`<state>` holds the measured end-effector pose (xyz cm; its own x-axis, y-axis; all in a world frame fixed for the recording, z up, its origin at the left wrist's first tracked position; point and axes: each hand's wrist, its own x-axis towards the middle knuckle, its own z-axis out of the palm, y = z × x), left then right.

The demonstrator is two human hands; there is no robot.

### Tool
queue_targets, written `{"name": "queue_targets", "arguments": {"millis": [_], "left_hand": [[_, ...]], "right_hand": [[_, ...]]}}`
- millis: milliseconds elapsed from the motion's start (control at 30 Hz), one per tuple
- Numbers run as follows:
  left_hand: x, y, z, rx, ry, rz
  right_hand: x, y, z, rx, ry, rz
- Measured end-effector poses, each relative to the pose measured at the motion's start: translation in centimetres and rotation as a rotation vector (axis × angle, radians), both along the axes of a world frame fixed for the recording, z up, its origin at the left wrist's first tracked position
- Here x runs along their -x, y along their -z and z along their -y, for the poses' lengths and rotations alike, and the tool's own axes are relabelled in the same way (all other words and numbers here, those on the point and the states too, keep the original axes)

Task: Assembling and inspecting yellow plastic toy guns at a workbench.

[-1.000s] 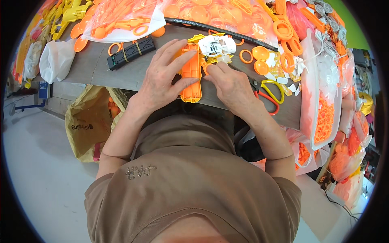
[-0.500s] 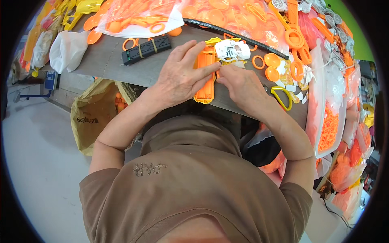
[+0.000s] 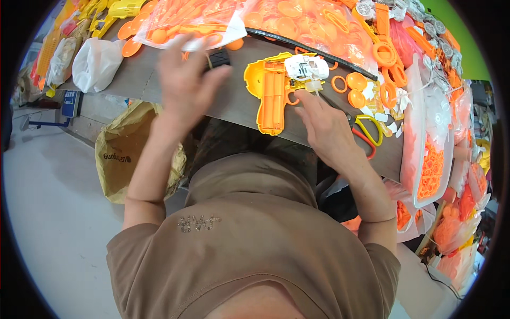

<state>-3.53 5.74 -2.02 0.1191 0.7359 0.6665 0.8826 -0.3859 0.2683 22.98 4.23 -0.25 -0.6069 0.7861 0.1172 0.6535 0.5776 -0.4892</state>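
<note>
A toy gun body half in yellow lies on the table, its orange handle insert facing up. A white mechanism block sits at its upper right. My right hand is beside it, fingertips closed at a small orange ring-shaped part by the handle. My left hand, smeared by motion, is off the toy with thumb and fingers spread. It hovers at a black box and covers most of it; no grip on the box shows.
Scissors with yellow and red handles lie near the right table edge. Bags of orange parts line the back. A clear bin stands right, holding orange rings. Below the table's left edge is a brown paper bag.
My left hand has let go of the toy body and moved left to the black box. The right hand has shifted slightly down and right, uncovering the red scissor handle.
</note>
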Motion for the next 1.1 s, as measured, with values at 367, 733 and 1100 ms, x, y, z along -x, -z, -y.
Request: {"name": "queue_targets", "arguments": {"millis": [367,733,1100], "left_hand": [[4.1,2.5,1.1,0.156,-0.138,0.151],[3.0,1.0,0.5,0.450,-0.019,0.307],[-6.3,-1.2,-5.0,0.696,0.681,1.495]], "right_hand": [[1.7,2.6,1.8,-0.240,0.012,-0.020],[2.2,4.1,1.5,-0.307,-0.044,-0.128],[2.1,4.2,1.6,-0.316,-0.043,-0.164]]}}
